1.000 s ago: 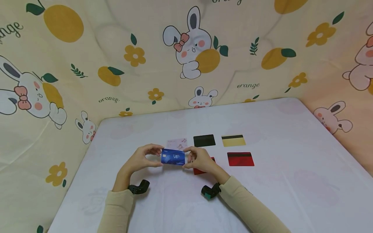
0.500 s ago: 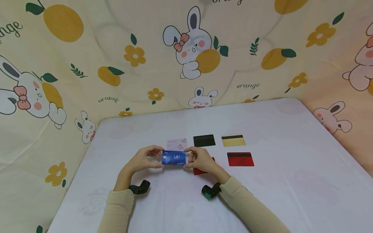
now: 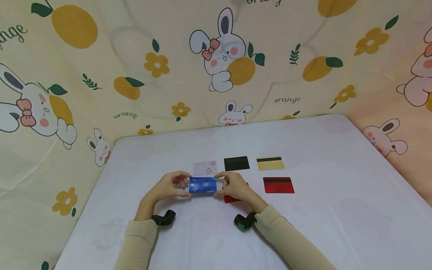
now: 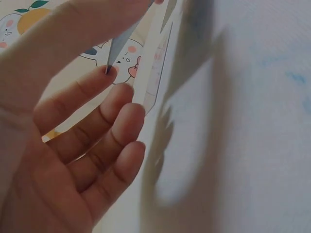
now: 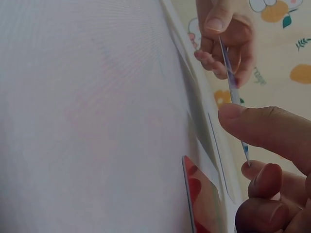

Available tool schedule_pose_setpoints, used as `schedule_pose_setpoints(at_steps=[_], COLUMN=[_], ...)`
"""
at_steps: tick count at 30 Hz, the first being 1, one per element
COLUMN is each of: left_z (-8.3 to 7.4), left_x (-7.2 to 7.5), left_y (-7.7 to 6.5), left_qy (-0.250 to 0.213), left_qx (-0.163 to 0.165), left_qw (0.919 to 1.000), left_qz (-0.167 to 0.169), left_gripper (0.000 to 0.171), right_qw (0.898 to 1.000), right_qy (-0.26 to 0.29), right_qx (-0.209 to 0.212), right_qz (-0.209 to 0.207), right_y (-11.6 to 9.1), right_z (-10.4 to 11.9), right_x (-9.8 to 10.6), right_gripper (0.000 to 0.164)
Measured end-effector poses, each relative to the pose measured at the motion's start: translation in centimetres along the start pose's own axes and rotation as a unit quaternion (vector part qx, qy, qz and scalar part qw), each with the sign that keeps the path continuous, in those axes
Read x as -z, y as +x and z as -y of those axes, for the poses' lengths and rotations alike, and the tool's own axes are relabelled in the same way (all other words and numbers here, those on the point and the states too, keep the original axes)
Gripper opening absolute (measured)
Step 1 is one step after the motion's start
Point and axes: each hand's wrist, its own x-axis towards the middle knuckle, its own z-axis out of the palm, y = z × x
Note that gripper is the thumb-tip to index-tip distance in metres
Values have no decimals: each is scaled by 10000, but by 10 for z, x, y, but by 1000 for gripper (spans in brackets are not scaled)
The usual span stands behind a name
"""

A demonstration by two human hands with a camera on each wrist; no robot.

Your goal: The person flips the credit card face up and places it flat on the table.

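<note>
1. Table [image 3: 189, 240] carries five cards lying flat, apart from one another; judging by that, these look settled for now.
2. The blue card [image 3: 203, 185] is not down: it is held up off the table between both hands, its VIP face showing, so this one I take to be in progress. Nothing shows whether the other five need more handling.
3. With the blue card as centre and 12 pointing to the far edge: the pink card [image 3: 204, 168] lies just beyond at 12 o'clock, the black card [image 3: 236, 163] at 2, the gold card [image 3: 270, 164] between 2 and 3 (stripe up), and the red card [image 3: 278, 185] at 3, also stripe up.
4. The half-hidden red card [image 3: 231, 199] lies between 3 and 4 o'clock, partly behind the right hand [image 3: 234, 185].
5. The left hand [image 3: 166, 185], at 9 o'clock, pinches the blue card's near end by thumb and forefinger; its other fingers curl loosely, off the card.
6. The right hand, at 3 o'clock, pinches the opposite end likewise, thumb and forefinger spread across the short side.
</note>
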Motion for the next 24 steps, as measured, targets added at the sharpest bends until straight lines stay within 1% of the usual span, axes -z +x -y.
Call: schedule_pose_setpoints(at_steps=[2, 7, 9, 13, 18, 24], left_z=[0, 1, 1, 3, 4, 4], left_x=[0, -3, -4, -6, -8, -13], left_y=[0, 0, 1, 2, 3, 5], left_qy=[3, 34, 68, 140, 192, 319], left_qx=[-4, 115, 191, 231, 178, 221], left_qw=[10000, 9999, 9998, 9996, 9996, 9992], left_qz=[34, 83, 80, 64, 73, 55], left_gripper=[57, 56, 55, 54, 54, 53], right_qw=[10000, 9995, 9989, 9979, 9968, 9954], right_qy=[-17, -190, -275, -321, -361, -512], right_qx=[-56, -270, -375, -568, -718, -808], right_qz=[9, -9, -12, -1, -24, -43], right_y=[0, 0, 0, -1, -1, -1], right_z=[0, 1, 2, 4, 4, 5], right_x=[0, 0, 0, -1, -2, -1], right_gripper=[56, 57, 56, 56, 56, 55])
